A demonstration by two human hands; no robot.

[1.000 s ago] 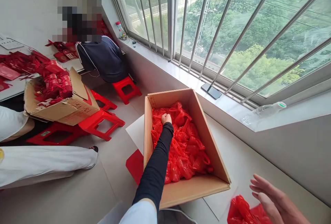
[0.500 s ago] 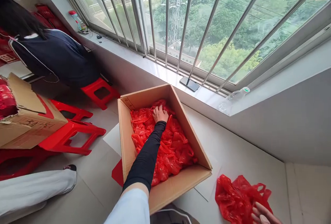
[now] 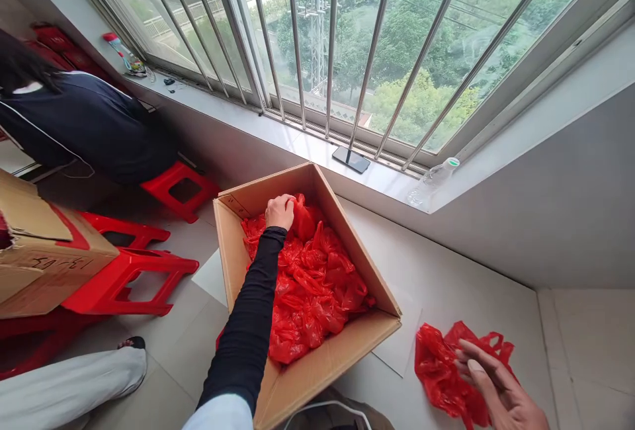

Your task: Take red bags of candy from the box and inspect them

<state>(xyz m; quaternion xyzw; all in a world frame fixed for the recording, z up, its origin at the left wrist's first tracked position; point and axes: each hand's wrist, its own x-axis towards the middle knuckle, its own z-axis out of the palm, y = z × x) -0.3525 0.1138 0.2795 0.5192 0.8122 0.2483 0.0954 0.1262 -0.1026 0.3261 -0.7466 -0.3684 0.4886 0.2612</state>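
Observation:
My left hand (image 3: 280, 212), in a black sleeve, is inside a cardboard box (image 3: 352, 245) near its far side. Its fingers are closed on a bunched red plastic bag (image 3: 304, 218). Under and around it, more red plastic bags (image 3: 317, 291) fill the box; what they contain does not show. At the lower right is my right hand (image 3: 501, 384), with fingers stretched out and nothing in them. It hovers over a crumpled heap of red plastic bags (image 3: 439, 364) lying on the pale floor.
A phone (image 3: 351, 159) and a clear plastic bottle (image 3: 431, 182) lie on the windowsill. Red stools (image 3: 181, 188) stand at the left, some under another cardboard box (image 3: 64, 258). A person in dark clothing (image 3: 94, 119) sits there. Another person's leg (image 3: 74, 377) reaches in lower left.
My left hand has shifted left within the box and closed on a red bag, which now bulges up. My right hand has come further into view. The whole view has shifted slightly.

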